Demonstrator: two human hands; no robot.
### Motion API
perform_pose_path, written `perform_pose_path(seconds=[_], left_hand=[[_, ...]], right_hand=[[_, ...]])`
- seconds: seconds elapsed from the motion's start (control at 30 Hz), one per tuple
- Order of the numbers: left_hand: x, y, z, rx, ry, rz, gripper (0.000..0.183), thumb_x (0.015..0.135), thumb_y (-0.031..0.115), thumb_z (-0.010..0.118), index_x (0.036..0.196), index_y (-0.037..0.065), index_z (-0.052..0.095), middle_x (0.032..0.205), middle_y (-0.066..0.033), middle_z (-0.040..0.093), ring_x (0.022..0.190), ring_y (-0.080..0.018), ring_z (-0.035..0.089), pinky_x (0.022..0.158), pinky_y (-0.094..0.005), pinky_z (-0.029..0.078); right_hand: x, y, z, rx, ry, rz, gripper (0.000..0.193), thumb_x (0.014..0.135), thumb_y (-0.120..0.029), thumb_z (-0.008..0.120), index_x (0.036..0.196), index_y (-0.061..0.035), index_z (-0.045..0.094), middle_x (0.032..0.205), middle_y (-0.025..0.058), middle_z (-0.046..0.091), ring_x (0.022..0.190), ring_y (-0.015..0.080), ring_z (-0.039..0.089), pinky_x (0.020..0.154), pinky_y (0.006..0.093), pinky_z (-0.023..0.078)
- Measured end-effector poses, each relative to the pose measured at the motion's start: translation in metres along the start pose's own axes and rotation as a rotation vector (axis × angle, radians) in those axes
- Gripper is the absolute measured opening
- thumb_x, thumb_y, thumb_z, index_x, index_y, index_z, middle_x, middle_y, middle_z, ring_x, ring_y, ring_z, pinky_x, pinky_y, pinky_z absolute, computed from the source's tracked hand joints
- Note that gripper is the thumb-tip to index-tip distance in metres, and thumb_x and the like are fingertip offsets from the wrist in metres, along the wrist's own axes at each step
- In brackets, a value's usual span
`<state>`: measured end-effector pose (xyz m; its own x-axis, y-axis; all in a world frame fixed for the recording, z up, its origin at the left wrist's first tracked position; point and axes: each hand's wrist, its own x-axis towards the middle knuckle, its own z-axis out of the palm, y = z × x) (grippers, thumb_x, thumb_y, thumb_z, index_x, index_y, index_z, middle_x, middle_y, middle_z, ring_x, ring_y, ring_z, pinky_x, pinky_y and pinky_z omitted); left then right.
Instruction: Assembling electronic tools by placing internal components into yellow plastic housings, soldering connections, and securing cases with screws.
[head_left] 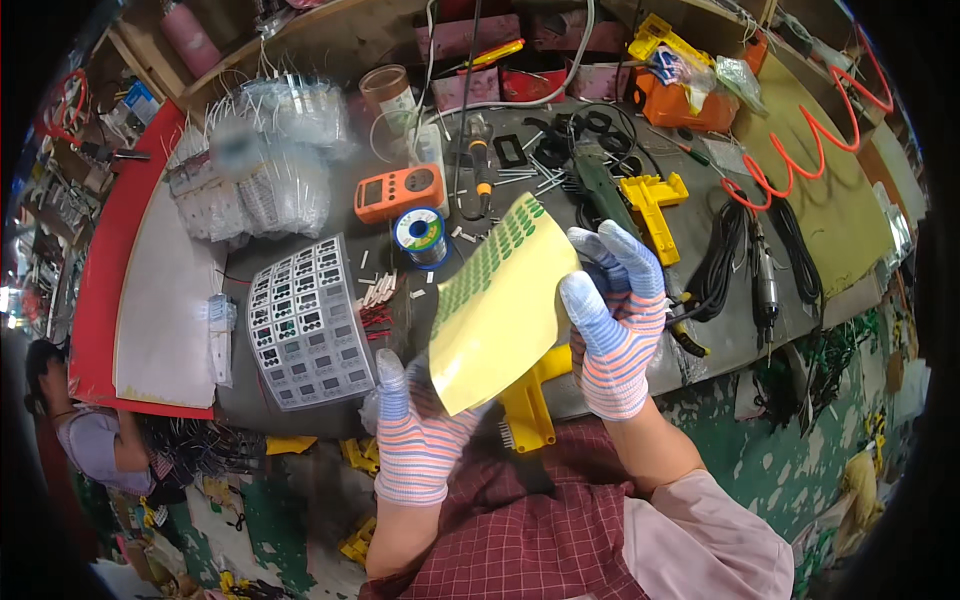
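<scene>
A pale yellow sticker sheet (505,310) with rows of small green oval stickers along its far left part is held up, tilted and slightly curled, before me. My left hand (425,445), in a striped knit glove, is at its lower left corner; the thumb points up and the sheet hides most fingers. At the right edge, my gloved right hand (620,330) has its thumb against the sheet and its other fingers behind. Under the sheet lies a yellow plastic casing (528,412) at the table's near edge. A curved sheet of grey and black labels (310,325) rests to the left.
Behind stand a solder spool (420,238), an orange meter (400,193) and bagged parts (260,160). A yellow casing (655,215), a screwdriver tool (765,280) with black cable and a coiled red hose (800,160) are at right. Another person's arm (130,440) shows far left.
</scene>
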<state>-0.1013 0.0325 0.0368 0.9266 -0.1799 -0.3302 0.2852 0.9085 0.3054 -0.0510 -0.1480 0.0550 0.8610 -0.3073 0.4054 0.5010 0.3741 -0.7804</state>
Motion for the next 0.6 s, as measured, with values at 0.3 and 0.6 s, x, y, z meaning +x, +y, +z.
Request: perform_pose_path(seconds=[0.3,0.6], left_hand=[[-0.003,-0.007,0.033,0.487,-0.102,0.174,0.067,0.09,0.019,0.069,0.146,0.001,0.038,0.141,-0.0186,0.05,0.127,-0.032,0.055,0.107,-0.0453,0.047],[-0.005,-0.02,0.017,1.085,0.037,0.575,0.036,0.091,0.01,0.068,0.123,-0.003,0.06,0.116,-0.0114,0.068,0.1,-0.0165,0.064,0.088,-0.0309,0.051]], right_hand=[[-0.024,0.003,-0.031,-0.278,-0.141,-0.02,0.044,0.083,0.006,0.072,0.124,-0.0029,0.059,0.122,0.0149,0.065,0.112,0.0219,0.064,0.096,0.0354,0.052],[-0.009,-0.009,-0.012,-0.971,-0.54,-0.404,0.03,0.08,-0.028,0.074,0.106,-0.0124,0.069,0.112,0.0077,0.068,0.114,0.0282,0.062,0.107,0.0507,0.039]])
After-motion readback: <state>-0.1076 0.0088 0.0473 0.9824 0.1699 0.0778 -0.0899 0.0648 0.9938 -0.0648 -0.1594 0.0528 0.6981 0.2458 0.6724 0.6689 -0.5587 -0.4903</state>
